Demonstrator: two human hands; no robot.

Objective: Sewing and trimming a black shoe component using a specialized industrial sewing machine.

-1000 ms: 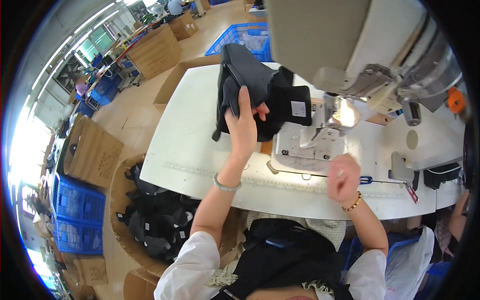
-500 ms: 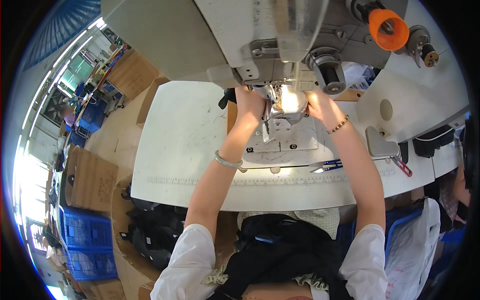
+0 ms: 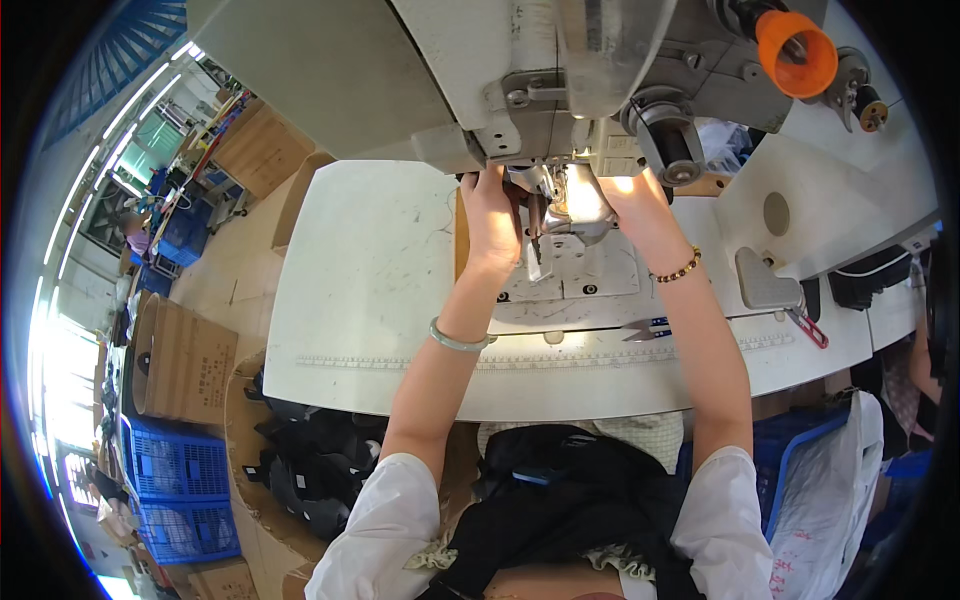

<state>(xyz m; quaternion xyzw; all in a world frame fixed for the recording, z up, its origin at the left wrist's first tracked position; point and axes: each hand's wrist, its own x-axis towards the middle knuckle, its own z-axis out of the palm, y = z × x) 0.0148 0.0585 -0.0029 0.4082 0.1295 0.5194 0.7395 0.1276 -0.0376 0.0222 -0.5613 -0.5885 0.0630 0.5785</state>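
A white sewing machine (image 3: pixel 525 60) stands in front of me, its lamp lighting the metal presser foot area (image 3: pixel 583 195). Left of the needle area is my left hand (image 3: pixel 492 222), fingers curled and partly behind the machine head. A dark edge, perhaps black fabric, shows beside its palm; what it holds is not clear. My right hand (image 3: pixel 638 207) reaches in on the other side of the presser foot, its fingers hidden behind the machine parts. Below the hands lies the metal needle plate (image 3: pixel 570 275).
Blue-handled scissors (image 3: pixel 648 330) lie by my right forearm on the white table (image 3: pixel 360 260). A red-handled tool (image 3: pixel 812 330) sits farther right beside a grey pad (image 3: pixel 768 280). Black pieces (image 3: pixel 310 470) fill a carton at left, near blue crates (image 3: pixel 180 460). Black fabric (image 3: pixel 570 500) covers my lap.
My left hand has turned slightly, and the black fabric that showed to its left is now mostly hidden. My right hand has shifted a little, its fingers now out of sight.
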